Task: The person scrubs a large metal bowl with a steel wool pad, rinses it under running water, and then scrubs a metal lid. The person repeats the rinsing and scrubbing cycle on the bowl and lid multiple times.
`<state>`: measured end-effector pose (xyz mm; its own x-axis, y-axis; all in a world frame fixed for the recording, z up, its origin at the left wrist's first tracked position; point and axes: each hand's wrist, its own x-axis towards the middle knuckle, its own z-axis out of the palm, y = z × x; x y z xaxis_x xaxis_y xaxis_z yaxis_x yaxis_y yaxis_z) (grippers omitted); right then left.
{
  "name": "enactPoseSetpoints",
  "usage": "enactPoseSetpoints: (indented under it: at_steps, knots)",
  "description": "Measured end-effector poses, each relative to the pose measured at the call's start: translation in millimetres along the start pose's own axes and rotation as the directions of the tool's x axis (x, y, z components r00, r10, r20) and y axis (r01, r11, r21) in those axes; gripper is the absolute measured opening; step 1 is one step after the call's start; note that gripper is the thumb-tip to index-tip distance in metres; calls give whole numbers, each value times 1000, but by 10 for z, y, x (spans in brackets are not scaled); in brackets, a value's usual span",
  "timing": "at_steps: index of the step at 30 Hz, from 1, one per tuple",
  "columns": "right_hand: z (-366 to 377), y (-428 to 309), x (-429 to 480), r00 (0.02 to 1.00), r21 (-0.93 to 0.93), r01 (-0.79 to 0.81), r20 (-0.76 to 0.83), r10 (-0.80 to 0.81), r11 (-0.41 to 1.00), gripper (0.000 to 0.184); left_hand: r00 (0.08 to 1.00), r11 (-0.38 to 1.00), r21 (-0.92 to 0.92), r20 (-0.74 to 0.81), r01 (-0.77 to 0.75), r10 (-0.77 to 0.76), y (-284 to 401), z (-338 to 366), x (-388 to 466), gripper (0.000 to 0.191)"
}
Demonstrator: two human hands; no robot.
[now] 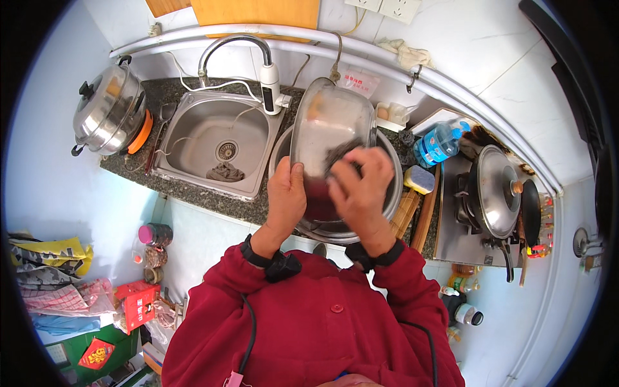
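Note:
My left hand (286,194) grips the near left edge of a rectangular stainless-steel pan (316,130), its shiny surface reflecting the room. The pan is tilted up over a large round metal basin (394,186) on the counter. Against the pan's surface my right hand (360,186), blurred, presses a dark scouring pad (342,154) between its fingers. Part of the basin and whatever lies in it are hidden by the pan and hands. Each wrist wears a black strap.
Left of the basin is a steel sink (213,126) with a grey cloth (225,172) and a curved faucet (237,38). A steamer pot (109,111) stands farther left. To the right are a sponge (420,179), a blue bottle (437,145) and a lidded wok (498,191) on the stove.

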<state>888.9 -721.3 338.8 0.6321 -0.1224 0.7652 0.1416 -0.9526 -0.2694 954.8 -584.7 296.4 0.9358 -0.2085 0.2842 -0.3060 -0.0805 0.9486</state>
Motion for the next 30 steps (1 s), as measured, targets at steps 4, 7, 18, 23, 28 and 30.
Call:
enactPoseSetpoints:
  at_steps: [4,7,18,23,28,30]
  knots:
    - [-26,-30,-21,994,13,105,-44,-104,994,28,1000,1000,7,-7,-4,4,5,2,-4,17]
    - [-33,-18,-5,990,4,133,-37,-133,991,27,1000,1000,11,6,-2,2,14,-8,2,18]
    - [56,-33,-7,995,-51,-87,-51,84,995,23,1000,1000,18,23,-7,7,12,-45,-17,19]
    - [80,25,-61,986,-15,138,-97,-139,990,25,999,999,-29,30,29,-28,-16,-41,-7,19]
    - [53,5,-148,999,-19,7,-51,-8,1000,29,999,1000,27,35,-15,14,-33,-36,-15,19]
    - [41,-37,-158,998,-6,21,-57,-22,1000,24,999,999,41,32,-22,21,-39,-44,-1,19]
